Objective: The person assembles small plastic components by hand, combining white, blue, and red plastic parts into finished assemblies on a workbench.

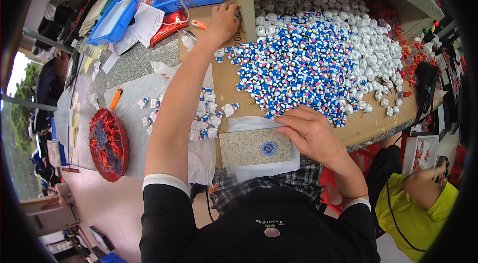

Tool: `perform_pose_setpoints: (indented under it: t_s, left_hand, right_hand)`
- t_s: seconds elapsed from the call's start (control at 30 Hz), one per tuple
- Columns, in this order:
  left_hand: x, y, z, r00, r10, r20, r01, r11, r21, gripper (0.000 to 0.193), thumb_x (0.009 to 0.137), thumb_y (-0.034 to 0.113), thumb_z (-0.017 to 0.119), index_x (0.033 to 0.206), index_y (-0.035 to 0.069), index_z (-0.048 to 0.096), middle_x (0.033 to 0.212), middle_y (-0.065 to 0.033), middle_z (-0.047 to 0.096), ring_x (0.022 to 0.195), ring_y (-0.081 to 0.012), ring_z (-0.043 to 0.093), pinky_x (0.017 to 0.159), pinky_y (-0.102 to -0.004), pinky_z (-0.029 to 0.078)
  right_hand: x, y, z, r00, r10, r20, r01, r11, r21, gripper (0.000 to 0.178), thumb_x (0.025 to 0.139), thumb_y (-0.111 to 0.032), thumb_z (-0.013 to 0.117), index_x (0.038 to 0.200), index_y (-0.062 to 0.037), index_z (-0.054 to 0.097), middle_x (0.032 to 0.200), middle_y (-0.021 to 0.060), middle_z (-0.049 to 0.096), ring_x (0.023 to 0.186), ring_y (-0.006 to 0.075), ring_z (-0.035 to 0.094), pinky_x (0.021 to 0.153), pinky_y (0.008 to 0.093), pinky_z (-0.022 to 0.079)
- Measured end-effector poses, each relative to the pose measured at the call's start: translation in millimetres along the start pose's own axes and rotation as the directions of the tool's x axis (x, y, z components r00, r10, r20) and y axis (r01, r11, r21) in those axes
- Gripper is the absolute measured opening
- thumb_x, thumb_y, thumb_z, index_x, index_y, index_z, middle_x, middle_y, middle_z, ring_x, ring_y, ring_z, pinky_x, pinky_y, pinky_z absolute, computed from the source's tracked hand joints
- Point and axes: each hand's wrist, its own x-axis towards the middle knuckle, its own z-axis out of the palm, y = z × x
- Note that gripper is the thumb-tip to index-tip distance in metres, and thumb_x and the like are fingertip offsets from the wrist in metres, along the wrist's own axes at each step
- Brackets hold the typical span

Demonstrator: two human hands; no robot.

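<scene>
My left hand [223, 25] is stretched far forward beside the shelf post, its fingers curled on something I cannot make out. Nearer my body, my right hand [315, 136] rests at the right corner of a speckled stone slab [241, 149]. Its thumb and forefinger lie a little apart at the slab's far edge, with nothing visible between them. On the slab sits a small round blue cap [269, 148]. Beyond that hand spreads a large pile of small blue-and-white figurine pieces [294, 64]. Several white figures [204, 118] lie on a sheet beside my left forearm.
Plain white rounded pieces [373, 54] adjoin the pile under the shelf post [246, 4]. A red bowl [124, 151] with red pieces and an orange-handled tool [116, 99] lie at left. Blue trays [119, 14] stand at the back left. A co-worker's yellow sleeve [443, 208] shows at right.
</scene>
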Motion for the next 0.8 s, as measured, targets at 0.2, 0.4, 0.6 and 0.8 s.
perform_pose_setpoints:
  t_s: [0.2, 0.4, 0.6, 0.8]
  left_hand:
    - [0.3, -10.1, 3.3, 0.968, 0.01, -0.252, 0.007, 0.998, 0.067, 0.019, 0.084, 0.016, 0.053, 0.099, 0.006, 0.055, 0.099, -0.0158, 0.056, 0.092, -0.0371, 0.052, 0.081, -0.0442, 0.047]
    - [-11.1, -0.7, -18.4, 0.967, -0.009, -0.256, 0.038, 0.993, 0.108, 0.018, 0.083, 0.019, 0.055, 0.098, 0.008, 0.058, 0.095, -0.0149, 0.057, 0.082, -0.0352, 0.06, 0.072, -0.0452, 0.05]
    - [-48.2, 12.4, -89.1, 0.956, -0.27, -0.112, 0.129, 0.734, -0.667, 0.027, 0.084, 0.026, 0.061, 0.101, 0.005, 0.06, 0.09, -0.0111, 0.057, 0.068, -0.02, 0.057, 0.053, -0.0304, 0.044]
    - [-154.7, 53.6, -152.9, 0.942, -0.132, 0.307, 0.101, -0.763, -0.638, 0.032, 0.093, 0.02, 0.048, 0.12, 0.002, 0.047, 0.095, -0.0072, 0.052, 0.068, -0.0098, 0.042, 0.043, -0.0195, 0.029]
  right_hand:
    - [-2.6, -3.0, -3.7, 0.999, -0.035, -0.024, 0.035, 0.999, -0.016, 0.017, 0.075, -0.01, 0.067, 0.089, -0.0005, 0.066, 0.085, 0.0101, 0.063, 0.078, 0.0251, 0.061, 0.069, 0.0336, 0.049]
    - [-8.9, -2.6, -7.1, 0.999, -0.026, -0.043, 0.024, 0.999, -0.04, 0.017, 0.074, -0.01, 0.067, 0.089, -0.0007, 0.066, 0.084, 0.0094, 0.063, 0.077, 0.0247, 0.06, 0.067, 0.033, 0.049]
    - [-12.0, -2.2, -7.2, 0.994, -0.043, -0.102, 0.04, 0.999, -0.025, 0.016, 0.074, -0.008, 0.068, 0.088, -0.0007, 0.066, 0.082, 0.0098, 0.063, 0.073, 0.0247, 0.06, 0.064, 0.0328, 0.049]
    - [-21.1, -7.1, 1.6, 0.999, -0.021, -0.033, 0.022, 0.999, 0.024, 0.013, 0.074, -0.01, 0.067, 0.084, -0.0017, 0.066, 0.082, 0.009, 0.063, 0.076, 0.0257, 0.06, 0.066, 0.0344, 0.048]
